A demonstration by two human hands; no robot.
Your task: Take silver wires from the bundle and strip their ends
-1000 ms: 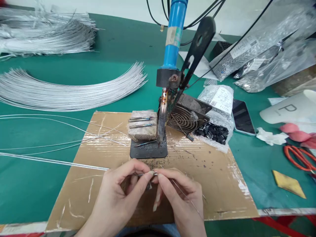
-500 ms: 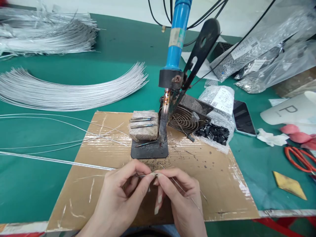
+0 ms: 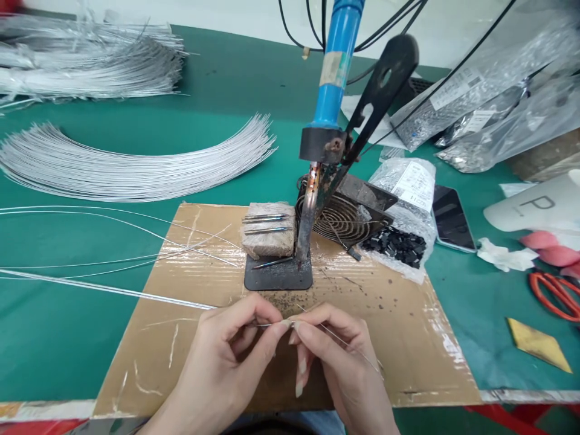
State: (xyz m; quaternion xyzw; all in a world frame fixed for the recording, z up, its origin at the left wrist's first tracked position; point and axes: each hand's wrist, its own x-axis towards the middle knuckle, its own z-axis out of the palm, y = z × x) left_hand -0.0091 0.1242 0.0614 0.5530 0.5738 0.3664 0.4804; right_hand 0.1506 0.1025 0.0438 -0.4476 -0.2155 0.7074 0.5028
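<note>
My left hand [image 3: 226, 362] pinches the end of a long thin silver wire [image 3: 104, 289] that runs off to the left over the cardboard sheet [image 3: 399, 338]. My right hand [image 3: 338, 356] meets it fingertip to fingertip and pinches a fine short wire [image 3: 348, 345] that trails back to the right. Both pinches sit just in front of a blue-handled soldering iron [image 3: 333, 72] held tip-down in a black stand [image 3: 278, 275]. Beside the stand, a block [image 3: 269, 238] carries three metal pins.
Bundles of silver wires [image 3: 136, 163] lie at the left and far left on the green table. A small fan [image 3: 344, 214], a bag of black parts [image 3: 399, 241], a phone [image 3: 451, 217], plastic bags, orange scissors [image 3: 557, 293] and a yellow piece [image 3: 537, 344] lie at the right.
The view has shifted slightly, so everything sits a little further right. Both hands stay pinched together, with the fingers barely moving.
</note>
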